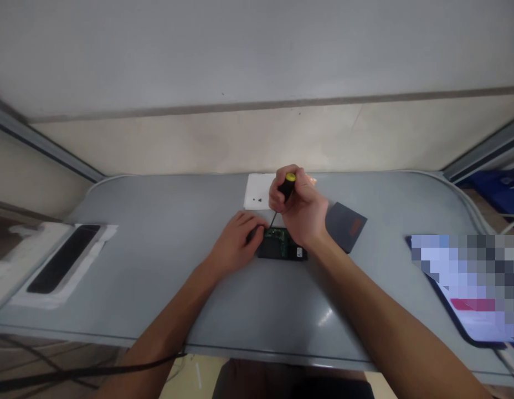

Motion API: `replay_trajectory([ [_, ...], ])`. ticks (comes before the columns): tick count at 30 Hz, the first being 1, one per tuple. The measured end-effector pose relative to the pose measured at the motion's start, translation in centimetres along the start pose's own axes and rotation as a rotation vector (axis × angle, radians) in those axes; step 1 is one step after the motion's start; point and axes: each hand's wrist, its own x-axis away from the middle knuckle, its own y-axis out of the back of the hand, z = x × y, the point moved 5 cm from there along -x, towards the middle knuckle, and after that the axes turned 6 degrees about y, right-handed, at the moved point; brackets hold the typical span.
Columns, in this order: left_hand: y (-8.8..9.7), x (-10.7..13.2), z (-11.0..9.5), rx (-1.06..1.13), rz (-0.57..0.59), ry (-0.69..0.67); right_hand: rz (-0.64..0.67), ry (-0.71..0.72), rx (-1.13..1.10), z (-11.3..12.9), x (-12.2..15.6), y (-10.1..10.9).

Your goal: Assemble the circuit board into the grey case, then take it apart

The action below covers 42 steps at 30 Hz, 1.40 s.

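My right hand [301,213] is closed around a screwdriver [287,187] with a black handle and a yellow end. Its thin shaft slants down to the upper edge of an opened phone [277,252], whose green circuit board shows. The phone lies flat on the grey table [157,221], with a white label near its right end. My left hand [240,241] grips the phone's left end, thumb and fingertips close to the screwdriver's tip. Whether the tip sits in a screw is too small to tell.
Behind my hands lies white paper [253,191] with small dark pieces on it. A dark square box [340,224] with orange lettering is to the right. A black phone-shaped panel [63,260] rests on white sheets at left. A lit tablet [464,321] lies at right.
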Motion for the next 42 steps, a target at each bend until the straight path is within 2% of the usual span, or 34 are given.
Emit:
replay_trajectory([
  [10,0.1,0.1,-0.1,0.023,-0.002,0.007,-0.034,-0.033,0.020,0.4,0.0,0.4],
  [19,0.4,0.3,0.2,0.146,0.011,0.070,-0.083,-0.012,-0.033,1.4,-0.5,0.5],
  [22,0.9,0.2,0.3,0.108,0.040,0.061,-0.100,0.014,-0.042,2.0,-0.9,0.9],
  [25,2.3,-1.3,-0.2,-0.014,0.036,-0.013,-0.147,0.082,0.013,3.2,-1.4,2.0],
  [28,3.4,-4.6,-0.9,-0.195,0.019,-0.100,-0.238,0.241,0.125,4.6,-1.5,3.3],
  [31,2.5,-8.4,-1.0,-0.305,0.079,-0.165,-0.330,0.384,0.241,5.2,-1.3,4.4],
  [34,0.5,-10.9,-0.2,-0.373,0.135,-0.159,-0.383,0.420,0.303,4.7,-1.3,5.0],
  [38,-1.3,-11.5,0.5,-0.452,0.137,-0.168,-0.389,0.437,0.314,4.6,-1.3,5.2],
  [42,-1.2,-11.2,0.6,-0.469,0.132,-0.140,-0.405,0.482,0.369,5.0,-1.4,5.4],
])
